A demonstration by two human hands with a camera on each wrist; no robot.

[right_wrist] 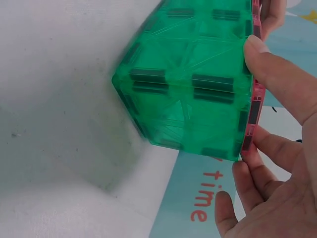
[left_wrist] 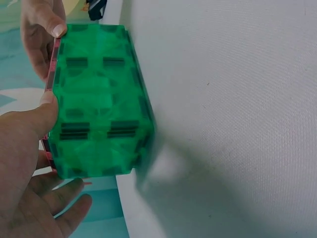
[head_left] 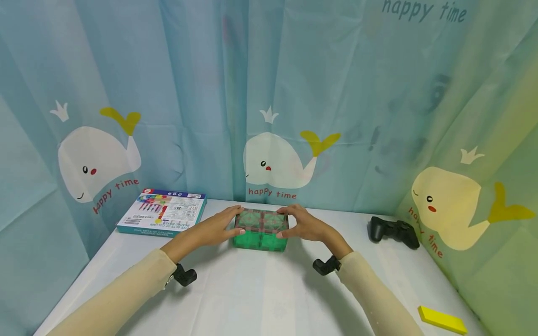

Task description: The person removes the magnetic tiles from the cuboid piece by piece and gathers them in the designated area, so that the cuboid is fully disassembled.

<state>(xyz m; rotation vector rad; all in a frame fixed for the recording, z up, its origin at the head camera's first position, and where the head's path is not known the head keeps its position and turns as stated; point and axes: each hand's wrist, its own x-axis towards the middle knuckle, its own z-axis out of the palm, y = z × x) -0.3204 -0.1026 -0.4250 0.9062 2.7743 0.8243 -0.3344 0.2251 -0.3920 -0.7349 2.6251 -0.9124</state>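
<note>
1. the left hand pinches the left end of the red translucent magnetic tiles, its thumb on the near edge, its outer fingers loosely spread.
2. the right hand pinches their right end the same way, thumb toward the person.
3. directly below the red tiles, between both hands, is the green translucent magnetic-tile box.
4. left of the left hand lies the beaded-boxes carton.
5. right of the right hand sits a black game controller; nearer the person, a yellow block.
</note>
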